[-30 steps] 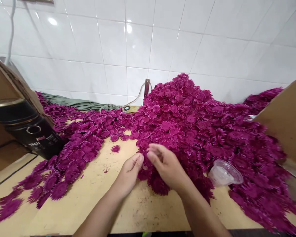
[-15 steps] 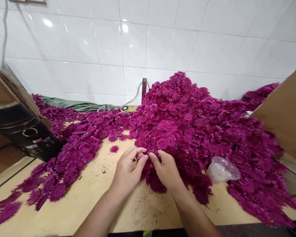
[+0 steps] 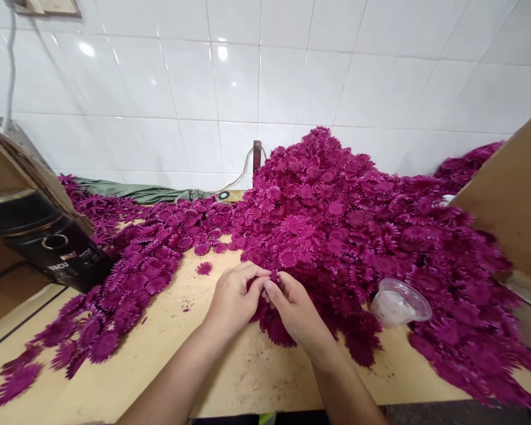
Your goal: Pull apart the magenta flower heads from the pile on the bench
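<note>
In front of the big pile of magenta artificial flower heads (image 3: 331, 218), my two hands meet with fingertips together. My left hand (image 3: 232, 295) is closed in a pinch, thumb against forefinger. My right hand (image 3: 294, 310) pinches from the other side, its thumb reaching to the left thumb. Between the fingertips shows a small magenta flower piece (image 3: 274, 275); the fingers cover most of it. Just left of my left hand, a single flower head (image 3: 203, 268) lies on the tan tabletop (image 3: 181, 342).
A clear plastic cup (image 3: 398, 304) leans among the flowers at right. On the left, a black vacuum flask (image 3: 48, 242) stands by a cardboard box (image 3: 22, 159), beside a trail of stacked flower heads (image 3: 146, 265). Another cardboard panel (image 3: 513, 200) borders the right. White tiles (image 3: 239, 82) rise behind.
My hands have come closer together; the right fingertips have moved left to meet the left ones. A magenta flower piece now shows between them. The view has shifted slightly.
</note>
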`<state>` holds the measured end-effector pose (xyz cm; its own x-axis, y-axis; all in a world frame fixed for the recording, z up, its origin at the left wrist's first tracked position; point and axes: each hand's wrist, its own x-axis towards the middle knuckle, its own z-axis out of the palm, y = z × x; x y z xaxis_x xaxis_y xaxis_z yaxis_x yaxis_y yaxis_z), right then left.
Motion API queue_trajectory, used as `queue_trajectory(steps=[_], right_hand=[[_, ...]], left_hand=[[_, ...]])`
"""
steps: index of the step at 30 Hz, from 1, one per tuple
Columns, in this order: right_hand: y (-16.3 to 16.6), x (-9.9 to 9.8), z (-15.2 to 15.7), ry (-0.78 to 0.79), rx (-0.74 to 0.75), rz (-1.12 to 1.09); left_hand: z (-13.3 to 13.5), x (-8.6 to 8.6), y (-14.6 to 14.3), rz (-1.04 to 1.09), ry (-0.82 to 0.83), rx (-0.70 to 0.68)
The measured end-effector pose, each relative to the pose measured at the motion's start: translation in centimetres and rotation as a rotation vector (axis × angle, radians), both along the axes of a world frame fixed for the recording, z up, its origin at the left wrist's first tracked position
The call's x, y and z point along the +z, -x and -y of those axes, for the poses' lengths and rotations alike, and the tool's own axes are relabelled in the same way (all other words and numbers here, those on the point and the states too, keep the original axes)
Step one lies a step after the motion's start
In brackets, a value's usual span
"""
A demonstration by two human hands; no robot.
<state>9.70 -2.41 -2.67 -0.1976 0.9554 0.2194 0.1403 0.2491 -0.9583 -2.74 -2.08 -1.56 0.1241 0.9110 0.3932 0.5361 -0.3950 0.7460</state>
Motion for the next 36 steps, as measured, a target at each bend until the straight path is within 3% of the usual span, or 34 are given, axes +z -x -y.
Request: queue_trajectory(steps=[4,8,10,16,19,23,27,32,36], right_hand=[[0.6,0.6,1.2,-0.091,-0.147,0.070],[1.0,0.1,3.1,-0.066,-0.058,0.068],[0.8,-0.3,3.5,-0.022,-0.020,0.030],[-0.7,0.0,2.1,0.094,-0.108,-0.221],[-1.1,-0.3,1.8,0.121,-0.124,-0.275],[-1.1,-1.3,1.7,0.124,-0.110,-0.257],[-1.0,-1.5,1.6,0.077,-0.113,-0.175],[-0.8,-1.2,1.7,0.081,-0.151,-0.149],[-0.5,-1.1,2.1,0.086,-0.116,-0.203]], left_hand=[[-0.5,0.5,-0.6,0.025,-0.022,0.105],[-2.9,1.6,1.2,0.134,-0.023,0.367],[-4.1,2.0,2.3,0.167,-0.017,0.432],[-4.8,1.5,1.9,-0.059,-0.170,0.261],[-3.3,1.1,1.1,-0.116,-0.188,0.219],[0.1,1.3,0.5,-0.084,-0.168,0.051],[2.0,1.2,-0.4,-0.073,-0.057,-0.061],[1.7,1.0,-0.9,0.130,0.203,-0.146],[1.4,0.7,-1.1,0.263,0.303,-0.082]])
